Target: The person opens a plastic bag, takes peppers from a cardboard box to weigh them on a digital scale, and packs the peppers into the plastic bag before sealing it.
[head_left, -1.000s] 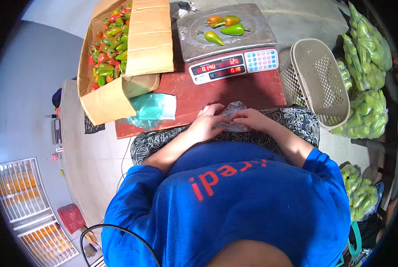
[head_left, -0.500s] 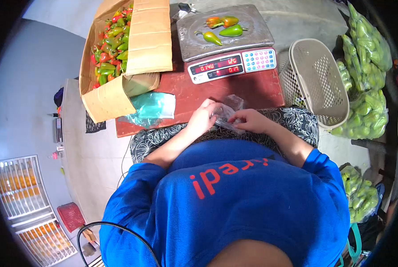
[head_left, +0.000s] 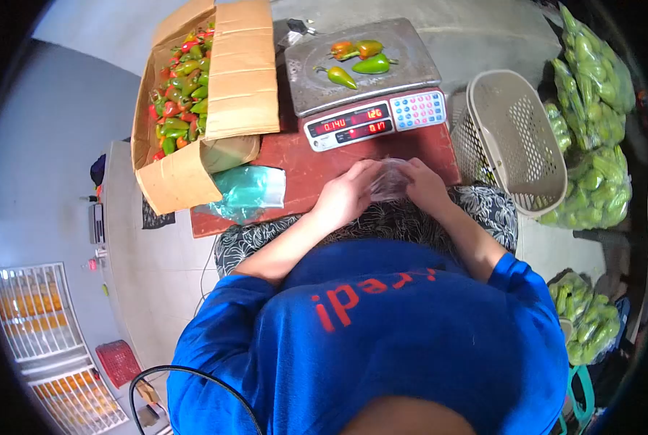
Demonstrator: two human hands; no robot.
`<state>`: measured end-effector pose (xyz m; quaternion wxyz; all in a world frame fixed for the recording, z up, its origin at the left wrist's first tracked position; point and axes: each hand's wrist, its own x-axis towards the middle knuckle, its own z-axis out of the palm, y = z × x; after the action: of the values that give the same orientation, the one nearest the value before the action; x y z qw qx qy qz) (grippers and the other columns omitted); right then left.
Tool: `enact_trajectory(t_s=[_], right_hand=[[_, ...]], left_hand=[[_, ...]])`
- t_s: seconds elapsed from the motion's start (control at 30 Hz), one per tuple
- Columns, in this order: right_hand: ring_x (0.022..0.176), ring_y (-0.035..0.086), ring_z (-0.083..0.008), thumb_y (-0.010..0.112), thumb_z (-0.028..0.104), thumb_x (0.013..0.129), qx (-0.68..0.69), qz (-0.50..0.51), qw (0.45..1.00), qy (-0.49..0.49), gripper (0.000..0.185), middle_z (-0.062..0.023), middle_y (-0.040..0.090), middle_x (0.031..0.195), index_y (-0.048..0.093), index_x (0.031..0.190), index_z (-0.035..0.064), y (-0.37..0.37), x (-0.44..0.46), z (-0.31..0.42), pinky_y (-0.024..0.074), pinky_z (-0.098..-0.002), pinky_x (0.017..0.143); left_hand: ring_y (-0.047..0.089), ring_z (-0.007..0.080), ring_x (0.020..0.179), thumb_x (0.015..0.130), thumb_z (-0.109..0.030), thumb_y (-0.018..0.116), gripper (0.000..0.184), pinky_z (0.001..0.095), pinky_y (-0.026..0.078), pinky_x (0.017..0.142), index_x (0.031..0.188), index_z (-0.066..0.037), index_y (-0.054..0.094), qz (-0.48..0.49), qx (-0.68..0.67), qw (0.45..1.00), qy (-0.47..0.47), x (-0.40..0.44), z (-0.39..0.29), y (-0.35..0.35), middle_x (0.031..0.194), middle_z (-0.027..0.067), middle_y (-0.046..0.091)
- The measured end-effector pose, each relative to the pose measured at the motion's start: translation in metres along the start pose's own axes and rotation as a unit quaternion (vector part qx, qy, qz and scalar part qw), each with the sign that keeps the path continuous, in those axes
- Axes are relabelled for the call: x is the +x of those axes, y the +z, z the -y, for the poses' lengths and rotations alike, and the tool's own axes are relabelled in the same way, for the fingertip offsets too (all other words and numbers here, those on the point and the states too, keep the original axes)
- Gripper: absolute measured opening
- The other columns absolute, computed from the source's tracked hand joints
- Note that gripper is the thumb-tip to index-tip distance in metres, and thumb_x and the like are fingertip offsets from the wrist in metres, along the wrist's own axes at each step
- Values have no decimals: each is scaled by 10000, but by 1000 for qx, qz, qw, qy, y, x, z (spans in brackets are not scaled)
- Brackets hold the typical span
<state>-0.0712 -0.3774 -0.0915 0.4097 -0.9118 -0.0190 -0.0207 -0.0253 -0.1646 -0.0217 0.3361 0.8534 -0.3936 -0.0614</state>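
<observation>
A clear plastic bag point(head_left: 389, 181) is stretched between my two hands at the near edge of the red table point(head_left: 306, 163). My left hand point(head_left: 347, 194) grips its left side, and my right hand point(head_left: 424, 187) pinches its right side. Beyond them stands a digital scale point(head_left: 374, 119) with lit red numbers. On its metal plate point(head_left: 302, 80) lie several peppers: a green one point(head_left: 372, 65), a yellow-green one point(head_left: 340, 77) and orange-green ones point(head_left: 369, 48).
An open cardboard box point(head_left: 244, 80) of red and green peppers point(head_left: 182, 94) stands at the left, with a teal plastic packet point(head_left: 244, 190) before it. At the right are a beige basket point(head_left: 519, 138) and bags of green vegetables point(head_left: 596, 188).
Both hands have moved slightly forward and spread the bag between them. The view has shifted, so the scale and box appear lower.
</observation>
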Motion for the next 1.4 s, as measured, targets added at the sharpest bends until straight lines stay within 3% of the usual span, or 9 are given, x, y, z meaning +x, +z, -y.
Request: enact_trajectory(t_s=[0.13, 0.37, 0.5, 0.53, 0.67, 0.77, 0.87, 1.13, 1.4], right_hand=[[945, 573, -344, 525, 30, 704, 50, 33, 998, -14, 398, -160, 571, 963, 625, 1088, 56, 4, 0, -10, 460, -408, 823], [917, 572, -339, 526, 42, 695, 70, 163, 983, -39, 408, -179, 571, 936, 622, 1090, 6, 12, 2, -6, 457, -387, 833], [915, 579, -321, 533, 57, 697, 79, 198, 977, -21, 408, -169, 581, 933, 627, 1090, 5, 17, 2, -11, 458, -380, 833], [917, 582, -317, 534, 61, 698, 80, 209, 974, -11, 407, -167, 585, 936, 628, 1090, 4, 17, 3, -11, 458, -377, 834], [938, 589, -303, 537, 69, 709, 94, 223, 970, -9, 401, -167, 604, 977, 630, 1094, 4, 18, 0, -12, 455, -361, 858], [957, 590, -303, 538, 75, 717, 92, 238, 967, 13, 396, -173, 610, 998, 630, 1095, 2, 19, 2, -15, 452, -358, 874], [970, 591, -302, 537, 77, 722, 101, 243, 965, 22, 391, -174, 614, 1007, 631, 1094, 1, 18, 1, -9, 451, -359, 882], [993, 595, -278, 533, 74, 723, 103, 267, 957, 41, 390, -169, 621, 1025, 639, 1093, 7, 14, 4, 2, 450, -333, 888], [972, 600, -265, 529, 76, 730, 114, 258, 959, 21, 384, -160, 631, 1034, 643, 1091, 9, 23, 0, -18, 456, -330, 865]], left_hand=[[603, 318, 988, 778, -104, 578, 383, 402, 522, 776, 1161, -103, 567, -67, 137, 988, 21, 11, 28, -61, 1102, 142, 599], [640, 151, 802, 870, -181, 586, 230, 285, 494, 744, 1040, -36, 644, -407, 2, 900, -156, 24, 165, -261, 881, 93, 685], [642, 216, 816, 793, -282, 649, 341, 338, 493, 748, 1006, -15, 656, -130, 247, 878, -387, -18, 310, -283, 913, 111, 692], [642, 223, 832, 777, -281, 662, 356, 349, 491, 755, 1030, -31, 659, -69, 220, 885, -405, -9, 252, -275, 934, 118, 693], [625, 246, 966, 737, -295, 706, 515, 359, 477, 842, 1184, -59, 606, 162, 156, 871, -437, 7, 317, -267, 1072, 138, 670], [583, 243, 1092, 720, -310, 729, 636, 350, 442, 935, 1277, -73, 537, 157, 105, 916, -354, -2, 313, -267, 1174, 136, 630], [597, 253, 1063, 699, -264, 727, 596, 338, 452, 915, 1239, -67, 569, 59, 225, 927, -295, -2, 244, -257, 1154, 133, 641], [655, 156, 717, 851, -253, 619, 356, 320, 493, 701, 1142, -50, 595, -138, 2, 929, -344, 1, 244, -268, 971, 64, 663], [656, 185, 750, 935, -369, 497, 368, 305, 498, 603, 1178, -94, 526, -391, -289, 798, -355, -4, 224, -279, 970, 94, 660]])
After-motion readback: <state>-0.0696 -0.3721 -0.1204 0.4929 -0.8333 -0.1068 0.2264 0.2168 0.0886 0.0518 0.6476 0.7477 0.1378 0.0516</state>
